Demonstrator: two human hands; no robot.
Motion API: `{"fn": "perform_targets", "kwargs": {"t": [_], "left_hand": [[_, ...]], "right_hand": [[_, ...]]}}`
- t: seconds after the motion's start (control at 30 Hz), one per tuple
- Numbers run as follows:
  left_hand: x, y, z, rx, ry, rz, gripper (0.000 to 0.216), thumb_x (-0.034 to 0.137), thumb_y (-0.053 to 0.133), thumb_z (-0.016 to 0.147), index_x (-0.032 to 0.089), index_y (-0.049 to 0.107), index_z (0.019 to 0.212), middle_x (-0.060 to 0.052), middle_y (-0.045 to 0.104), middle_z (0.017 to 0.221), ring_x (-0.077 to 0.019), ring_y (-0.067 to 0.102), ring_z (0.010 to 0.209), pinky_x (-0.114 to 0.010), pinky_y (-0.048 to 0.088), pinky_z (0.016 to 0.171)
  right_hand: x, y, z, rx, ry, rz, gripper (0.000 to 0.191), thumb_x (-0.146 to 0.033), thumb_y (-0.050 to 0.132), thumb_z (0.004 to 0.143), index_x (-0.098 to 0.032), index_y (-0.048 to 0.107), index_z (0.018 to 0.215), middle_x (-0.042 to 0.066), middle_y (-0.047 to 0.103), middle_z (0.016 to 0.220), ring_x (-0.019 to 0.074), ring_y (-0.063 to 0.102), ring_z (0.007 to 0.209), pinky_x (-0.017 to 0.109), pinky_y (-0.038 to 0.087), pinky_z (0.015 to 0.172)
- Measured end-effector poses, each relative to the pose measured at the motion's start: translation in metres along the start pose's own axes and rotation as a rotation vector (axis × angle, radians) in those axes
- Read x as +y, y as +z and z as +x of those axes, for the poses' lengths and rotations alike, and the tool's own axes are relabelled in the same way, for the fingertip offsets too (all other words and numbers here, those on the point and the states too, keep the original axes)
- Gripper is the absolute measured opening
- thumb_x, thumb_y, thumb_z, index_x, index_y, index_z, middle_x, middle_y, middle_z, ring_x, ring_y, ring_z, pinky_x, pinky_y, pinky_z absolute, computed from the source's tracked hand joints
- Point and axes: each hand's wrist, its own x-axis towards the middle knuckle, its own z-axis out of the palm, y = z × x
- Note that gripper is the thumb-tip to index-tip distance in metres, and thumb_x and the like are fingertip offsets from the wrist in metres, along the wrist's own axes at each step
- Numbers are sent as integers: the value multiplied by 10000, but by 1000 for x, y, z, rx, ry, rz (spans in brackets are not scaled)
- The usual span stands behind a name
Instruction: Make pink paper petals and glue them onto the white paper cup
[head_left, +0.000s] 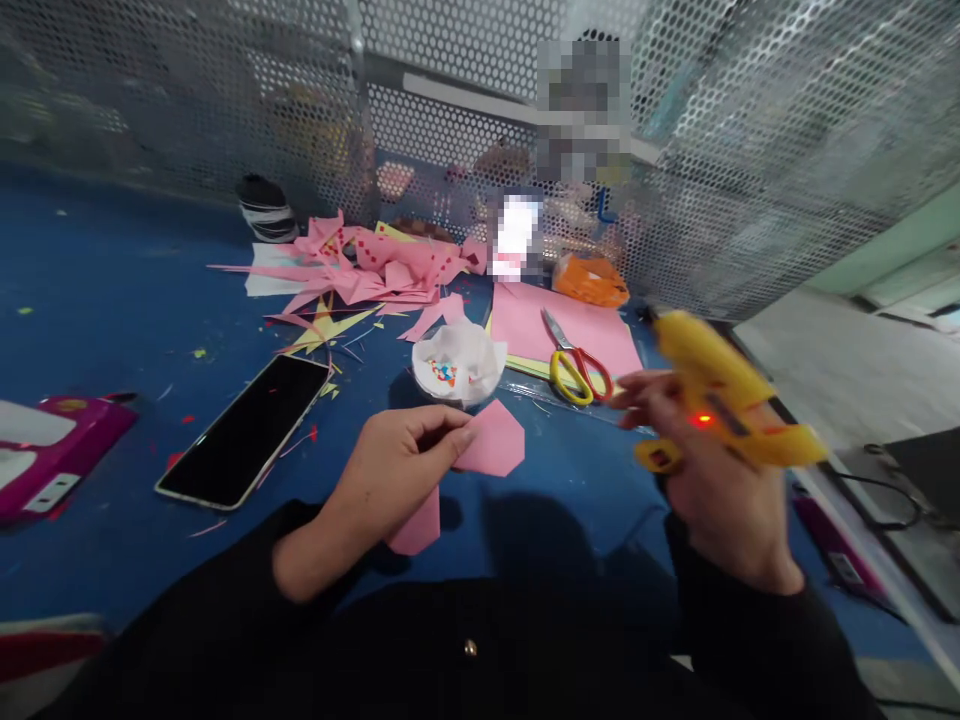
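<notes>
Between the thumb and fingers of my left hand (pixel 401 465) is a folded pink paper piece (pixel 496 440) with cut corners. Another pink paper part (pixel 417 525) shows below that hand; whether the two are joined I cannot tell. My right hand (pixel 709 490) is wrapped round a yellow hot glue gun (pixel 709 360) with a red light glowing on its side. The gun is raised at the right, slightly blurred. Just beyond my left hand stands a small white paper-lined bowl (pixel 459 365) with tiny coloured bits inside.
Scissors (pixel 574 362) with yellow and red handles lie on pink paper sheets (pixel 570 318). A phone (pixel 247 430) rests at left, near a magenta box (pixel 64 455). Pink scraps (pixel 375 265) pile up before a perforated metal screen (pixel 450 110). An orange bundle (pixel 592 282) sits behind the sheets.
</notes>
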Motion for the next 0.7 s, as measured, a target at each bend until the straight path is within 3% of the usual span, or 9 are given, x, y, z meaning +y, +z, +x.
{"fn": "perform_targets", "kwargs": {"t": [0.07, 0.2, 0.43, 0.6, 0.7], "left_hand": [[1, 0, -2, -22, 29, 42, 208, 331, 623, 881, 207, 788, 852, 24, 769, 771, -150, 676, 723, -223, 485, 643], [0, 1, -4, -82, 46, 79, 222, 302, 586, 896, 203, 780, 852, 30, 761, 758, -139, 663, 703, -226, 456, 633], [-4, 7, -3, -175, -31, 127, 215, 301, 573, 885, 238, 776, 853, 42, 757, 764, -145, 666, 720, -235, 443, 632], [1, 9, -4, -208, -135, 47, 243, 374, 557, 906, 248, 763, 885, 33, 752, 719, -119, 588, 492, -226, 422, 477], [3, 9, -3, -214, -120, -6, 243, 367, 577, 887, 224, 746, 788, 21, 721, 671, -127, 616, 543, -211, 468, 510]], "right_hand": [[-9, 32, -2, -166, 65, 86, 167, -375, 709, 852, -237, 620, 825, 51, 720, 1002, 217, 685, 911, 381, 577, 774], [-4, 69, -4, -263, 59, 241, 229, -325, 810, 753, -236, 605, 803, 18, 719, 899, 210, 702, 870, 395, 598, 794], [7, 75, -11, -235, 117, 143, 187, -268, 779, 764, -229, 597, 756, -19, 669, 773, 150, 645, 726, 315, 565, 692], [5, 78, -12, -265, 137, 180, 191, -267, 780, 756, -223, 594, 756, -28, 670, 758, 140, 641, 689, 297, 557, 634], [5, 77, -13, -267, 134, 190, 163, -274, 762, 773, -224, 607, 770, -15, 696, 787, 160, 672, 727, 326, 574, 672]]}}
